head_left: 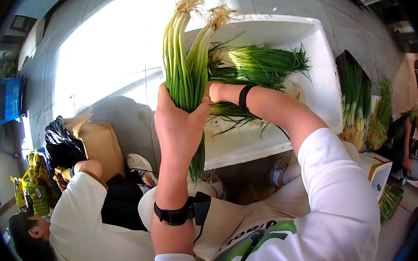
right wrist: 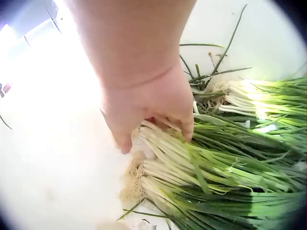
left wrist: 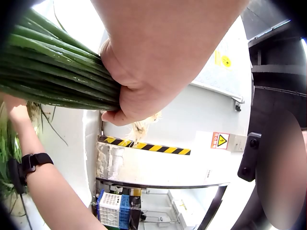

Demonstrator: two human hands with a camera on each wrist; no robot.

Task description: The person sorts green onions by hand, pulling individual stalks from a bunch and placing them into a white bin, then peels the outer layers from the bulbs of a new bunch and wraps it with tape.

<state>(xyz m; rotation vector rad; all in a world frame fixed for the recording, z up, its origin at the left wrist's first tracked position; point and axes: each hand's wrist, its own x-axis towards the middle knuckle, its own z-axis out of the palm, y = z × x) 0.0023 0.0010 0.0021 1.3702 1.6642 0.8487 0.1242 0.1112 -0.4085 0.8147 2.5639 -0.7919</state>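
My left hand (head_left: 181,125) grips a thick bunch of green onions (head_left: 181,78), roots up and leaves hanging below the hand, left of a white foam box (head_left: 329,72). In the left wrist view the left hand (left wrist: 144,91) is curled round the green leaves (left wrist: 53,67). My right hand (right wrist: 148,110) reaches down into the box, its fingers bent over the white stems of green onions (right wrist: 168,148) lying there; the fingertips are partly hidden among the stems. Another bunch (head_left: 262,60) lies at the box's far side.
A person in a white shirt (head_left: 80,214) crouches at the left beside a cardboard box (head_left: 101,144) and a black plastic bag (head_left: 61,139). Right of the foam box stand more green onions (head_left: 353,94). A blue crate (head_left: 8,101) is at the far left.
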